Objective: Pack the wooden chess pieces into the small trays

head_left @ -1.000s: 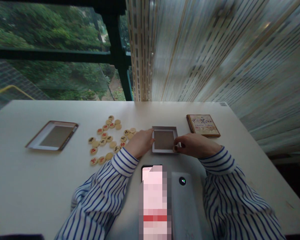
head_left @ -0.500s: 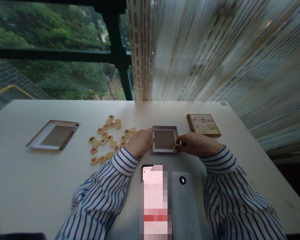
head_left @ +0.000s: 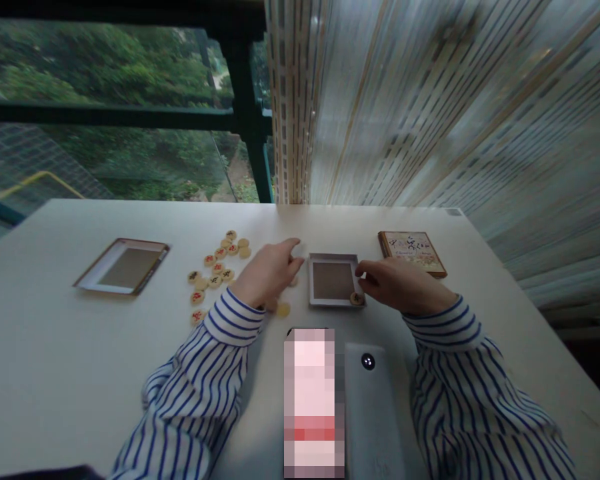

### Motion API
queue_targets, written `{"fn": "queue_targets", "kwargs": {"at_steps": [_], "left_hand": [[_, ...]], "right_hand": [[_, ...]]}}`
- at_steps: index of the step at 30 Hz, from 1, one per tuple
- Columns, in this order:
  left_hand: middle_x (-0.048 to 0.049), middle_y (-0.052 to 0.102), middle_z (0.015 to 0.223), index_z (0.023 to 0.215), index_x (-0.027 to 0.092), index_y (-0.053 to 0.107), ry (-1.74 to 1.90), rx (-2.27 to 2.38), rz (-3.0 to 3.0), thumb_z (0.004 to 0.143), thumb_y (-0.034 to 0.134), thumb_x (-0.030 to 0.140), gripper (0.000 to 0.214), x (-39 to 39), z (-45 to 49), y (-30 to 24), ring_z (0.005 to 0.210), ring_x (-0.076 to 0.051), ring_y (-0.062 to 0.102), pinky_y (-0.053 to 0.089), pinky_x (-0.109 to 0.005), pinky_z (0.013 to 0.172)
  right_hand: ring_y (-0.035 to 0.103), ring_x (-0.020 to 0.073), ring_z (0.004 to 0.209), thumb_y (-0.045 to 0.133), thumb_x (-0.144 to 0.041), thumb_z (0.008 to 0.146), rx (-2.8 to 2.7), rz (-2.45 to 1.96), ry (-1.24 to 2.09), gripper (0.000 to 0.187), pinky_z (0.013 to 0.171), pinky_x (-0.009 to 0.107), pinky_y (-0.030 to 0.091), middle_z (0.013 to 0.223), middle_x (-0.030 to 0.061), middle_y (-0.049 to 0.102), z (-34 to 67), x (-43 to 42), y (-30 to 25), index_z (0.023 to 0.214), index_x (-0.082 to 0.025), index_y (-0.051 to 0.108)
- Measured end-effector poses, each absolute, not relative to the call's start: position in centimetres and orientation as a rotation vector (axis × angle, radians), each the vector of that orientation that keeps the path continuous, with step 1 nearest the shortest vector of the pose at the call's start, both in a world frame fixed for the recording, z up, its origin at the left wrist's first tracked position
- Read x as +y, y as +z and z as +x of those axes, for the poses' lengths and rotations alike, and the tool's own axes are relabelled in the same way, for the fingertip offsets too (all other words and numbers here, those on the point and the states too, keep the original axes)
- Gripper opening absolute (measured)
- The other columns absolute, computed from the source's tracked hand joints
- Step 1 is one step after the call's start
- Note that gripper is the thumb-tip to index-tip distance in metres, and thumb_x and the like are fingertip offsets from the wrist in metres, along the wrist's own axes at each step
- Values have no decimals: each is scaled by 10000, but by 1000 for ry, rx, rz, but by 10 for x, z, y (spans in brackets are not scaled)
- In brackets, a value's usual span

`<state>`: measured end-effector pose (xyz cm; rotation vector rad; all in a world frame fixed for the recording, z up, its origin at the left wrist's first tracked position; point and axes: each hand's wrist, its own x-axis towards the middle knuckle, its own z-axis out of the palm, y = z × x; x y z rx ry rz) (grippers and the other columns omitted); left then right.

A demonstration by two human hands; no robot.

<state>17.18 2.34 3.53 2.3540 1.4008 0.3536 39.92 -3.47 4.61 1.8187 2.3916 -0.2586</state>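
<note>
A small square box tray (head_left: pixel 334 260) with a brown floor lies in the middle of the white table (head_left: pixel 80 360). One round wooden game piece (head_left: pixel 356 299) rests in its near right corner. My right hand (head_left: pixel 395 285) hovers at the tray's right edge, fingers curled and loosely apart, holding nothing I can see. My left hand (head_left: pixel 269 271) stretches over the scattered round pieces (head_left: pixel 215 270) left of the tray, fingers extended, index pointing at a piece near the tray's far left corner. One loose piece (head_left: pixel 283 309) lies just below that hand.
A flat box lid (head_left: pixel 124 267) lies at the left. A printed brown box (head_left: pixel 413 251) sits right of the tray. A phone (head_left: pixel 310 400) and a grey power bank (head_left: pixel 373 407) lie near me. Window and striped curtain stand behind the table.
My right hand has released a piece into the tray's near right corner and drawn back a little. My left hand left the tray's left edge and moved over the loose pieces.
</note>
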Motion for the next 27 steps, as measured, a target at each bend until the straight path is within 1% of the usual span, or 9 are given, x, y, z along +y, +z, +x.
{"fn": "queue_targets", "kwargs": {"at_steps": [3,7,12,15,19,22,27], "left_hand": [[-37,684,855,1176,180,520,567,1455,2312,819,462,311,386,23,157,52,771,-155,626,458,-262,738],[-30,673,829,1106,177,572,803,1485,2261,812,462,357,362,16,136,68,680,-130,609,477,-251,672],[-34,666,867,1043,178,605,1044,1606,2136,806,465,383,343,-2,107,76,672,-113,595,481,-214,608],[-37,666,897,1005,178,616,1140,1732,2016,800,472,391,329,-16,89,69,661,-110,592,476,-203,570],[-39,662,911,984,180,618,1206,1836,1895,795,480,394,316,-31,64,46,702,-120,591,470,-205,577],[-43,661,853,958,162,625,1251,1888,1806,785,492,399,322,-40,48,27,665,-122,579,455,-206,539],[-47,652,913,994,178,598,1308,1905,1731,788,503,374,300,-49,33,8,756,-140,591,466,-227,597]], "right_hand": [[600,169,657,417,-284,824,2485,1827,-215,232,581,262,358,746,43,666,396,-37,51,948,-216,600],[583,150,668,415,-258,835,2634,1804,-195,214,588,251,348,776,36,659,390,-40,54,953,-200,585],[567,135,677,413,-232,842,2816,1733,-231,196,623,244,369,772,33,638,378,-45,58,933,-183,579],[558,138,687,420,-226,840,2866,1693,-238,179,636,242,383,756,33,626,370,-48,58,908,-183,580],[559,142,720,425,-219,841,2917,1620,-234,155,654,244,397,800,39,627,359,-52,55,873,-186,573],[561,145,733,447,-214,832,2953,1579,-220,135,651,251,404,811,35,624,352,-54,51,864,-193,577],[567,160,768,460,-231,839,2950,1537,-186,122,683,272,408,829,36,623,340,-54,46,871,-199,573]]}}
